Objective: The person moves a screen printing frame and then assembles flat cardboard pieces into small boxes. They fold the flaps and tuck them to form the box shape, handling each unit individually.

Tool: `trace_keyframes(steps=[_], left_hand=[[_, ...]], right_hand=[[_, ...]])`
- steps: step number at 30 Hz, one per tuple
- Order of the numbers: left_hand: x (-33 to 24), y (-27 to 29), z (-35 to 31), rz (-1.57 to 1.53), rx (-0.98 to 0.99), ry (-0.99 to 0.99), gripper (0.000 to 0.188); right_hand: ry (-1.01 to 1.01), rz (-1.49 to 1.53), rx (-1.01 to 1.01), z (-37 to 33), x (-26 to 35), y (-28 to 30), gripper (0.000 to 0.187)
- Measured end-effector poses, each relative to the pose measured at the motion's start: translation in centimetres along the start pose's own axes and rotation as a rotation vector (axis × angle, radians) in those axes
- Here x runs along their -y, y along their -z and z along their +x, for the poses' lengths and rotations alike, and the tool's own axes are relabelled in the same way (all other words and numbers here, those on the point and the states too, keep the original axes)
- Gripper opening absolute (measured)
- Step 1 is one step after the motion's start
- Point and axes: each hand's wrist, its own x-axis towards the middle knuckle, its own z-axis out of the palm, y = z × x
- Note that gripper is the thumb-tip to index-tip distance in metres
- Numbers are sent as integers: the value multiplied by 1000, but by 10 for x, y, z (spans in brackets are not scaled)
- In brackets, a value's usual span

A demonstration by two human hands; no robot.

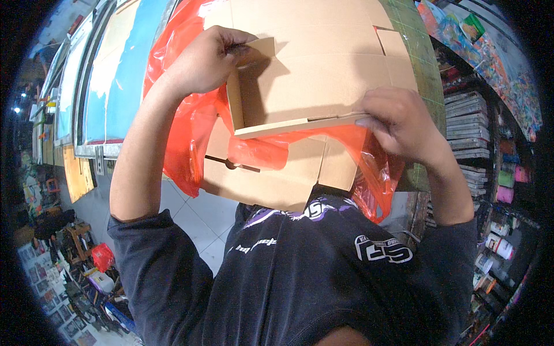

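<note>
A flat brown cardboard box (323,75), partly folded, lies in front of me on a red plastic bag (190,144). At its left near corner my left hand (210,57) pinches a small raised cardboard flap. My right hand (398,121) grips the right end of the near wall, which stands up from the base. A further cardboard panel (277,190) with a slot and round notch hangs toward my body, below that wall. Red plastic shows between the wall and this panel, and also beneath my right hand.
Under the box is a green gridded cutting mat (424,75). Framed screens (109,86) with blue and white areas stand at the left. Stacked frames (466,127) fill a shelf at the right, above bottles (499,245). A paint-spattered surface (490,52) lies at the far right.
</note>
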Motion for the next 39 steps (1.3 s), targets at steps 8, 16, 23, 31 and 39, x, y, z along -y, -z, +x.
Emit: trace_keyframes(steps=[8,16,23,31,39], left_hand=[[-5,-2,-5,-59,-5,-59,22],[-29,-19,-3,195,-26,84,32],[-21,-25,-7,-93,-89,138,34],[-2,-3,6,169,-47,3,23],[10,-4,11,172,3,-129,20]], right_hand=[[-18,10,3,2,4,0,14],[-61,-68,-7,-3,7,-4,16],[-84,-137,-30,-9,9,-8,17],[-44,-116,-114,-10,11,-10,18],[-80,-181,-50,-10,13,-10,10]])
